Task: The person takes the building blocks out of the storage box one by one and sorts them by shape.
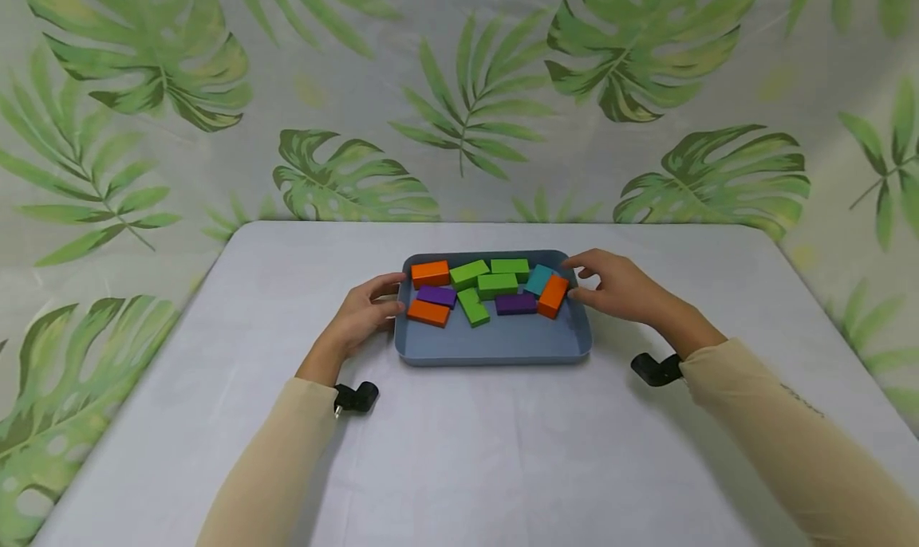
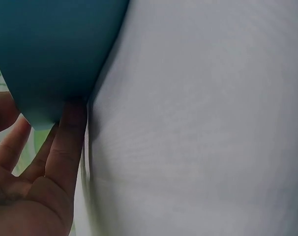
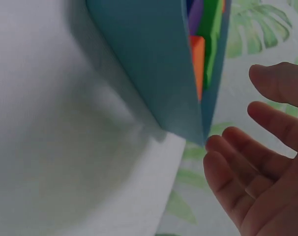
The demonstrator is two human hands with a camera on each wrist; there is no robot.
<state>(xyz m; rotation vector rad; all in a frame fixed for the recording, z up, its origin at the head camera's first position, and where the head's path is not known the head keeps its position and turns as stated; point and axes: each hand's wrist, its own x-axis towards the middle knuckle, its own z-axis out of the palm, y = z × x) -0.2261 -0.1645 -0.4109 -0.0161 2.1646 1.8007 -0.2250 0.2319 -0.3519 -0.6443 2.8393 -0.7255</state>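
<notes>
A blue-grey rectangular tray (image 1: pixel 495 344) sits on the table, holding several coloured blocks. At its left end my left hand (image 1: pixel 362 312) holds the tray, thumb by the rim and fingers low against the outer wall in the left wrist view. My right hand (image 1: pixel 617 288) is at the right end with fingers spread and nothing held. Its fingertips come close to the tray's corner in the right wrist view. Nearest to this hand lie an orange block (image 1: pixel 553 297) and a teal block (image 1: pixel 538 280). Left-hand fingertips are partly hidden behind the tray.
Inside the tray are also green blocks (image 1: pixel 497 285), purple blocks (image 1: pixel 516 304) and orange blocks (image 1: pixel 430 274). A white cloth covers the table (image 1: pixel 459 451). Behind it hangs a leaf-patterned curtain (image 1: pixel 495 188). Black wrist cameras (image 1: pixel 356 397) stick out from both sleeves.
</notes>
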